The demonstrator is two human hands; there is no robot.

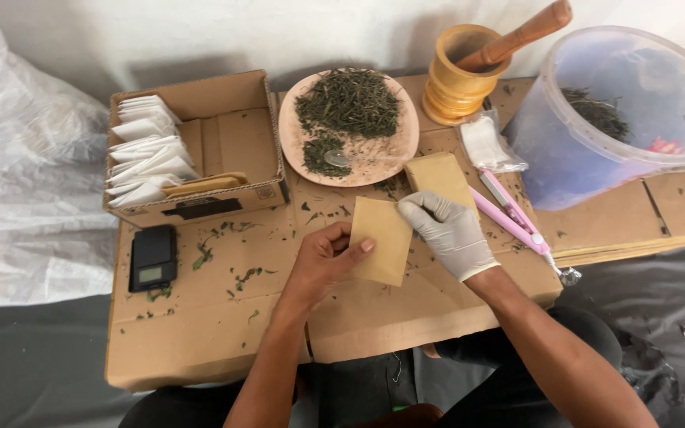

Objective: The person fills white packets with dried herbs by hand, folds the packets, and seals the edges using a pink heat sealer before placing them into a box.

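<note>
Hands first: a tan paper envelope (380,250) is pinched between both, just above the cardboard worktop (200,333). The bare left hand (323,265) is closed on its lower left edge, thumb laid over the face. The gloved right hand (447,231) is closed on the upper right corner. The envelope's long axis is seen running away from the body, tilted slightly. A second envelope (438,176) is tucked just behind the glove. Further out, a plate of dried leaves (349,127) and a wooden mortar (457,75) can be made out, a pink sealer (513,218) to the right.
</note>
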